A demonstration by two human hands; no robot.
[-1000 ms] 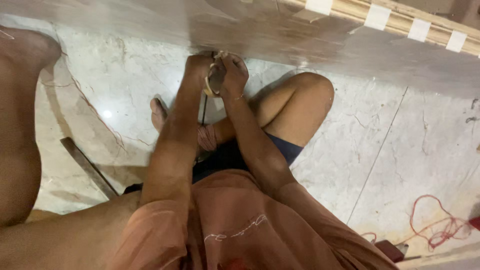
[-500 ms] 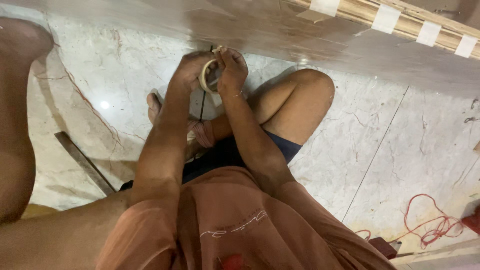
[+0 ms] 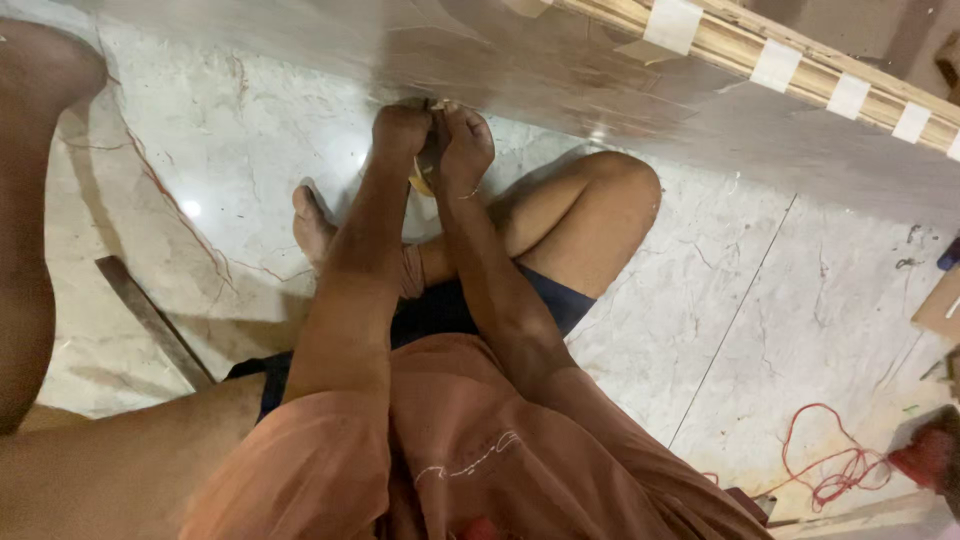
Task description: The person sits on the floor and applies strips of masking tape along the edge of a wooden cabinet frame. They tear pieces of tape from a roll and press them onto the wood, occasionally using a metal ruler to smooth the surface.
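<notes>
A roll of tape (image 3: 424,178), pale yellowish and mostly hidden, sits between the 2 hands, right at the lower edge of a large glossy brown board (image 3: 560,90) that leans over the marble floor (image 3: 800,330). The left hand (image 3: 400,128) is curled into a fist against the board's edge on one side of the roll; the right hand (image 3: 463,145) is closed around the roll from the other side, fingers bent tight. How much of the roll each hand actually grips I cannot tell, since the knuckles cover it.

Along the board's upper edge run 4 white strips of tape (image 3: 772,66) across a layered wooden rim, so the step in hand looks like taping the board's edge, now at its lower side. The next move would seem to call for drawing a short length off the roll and pressing it flat over the edge without letting it wrinkle.

The person sits on the floor with a bent knee (image 3: 610,200) and bare foot (image 3: 312,225) under the arms. A red cord (image 3: 830,465) lies well apart at the right.
</notes>
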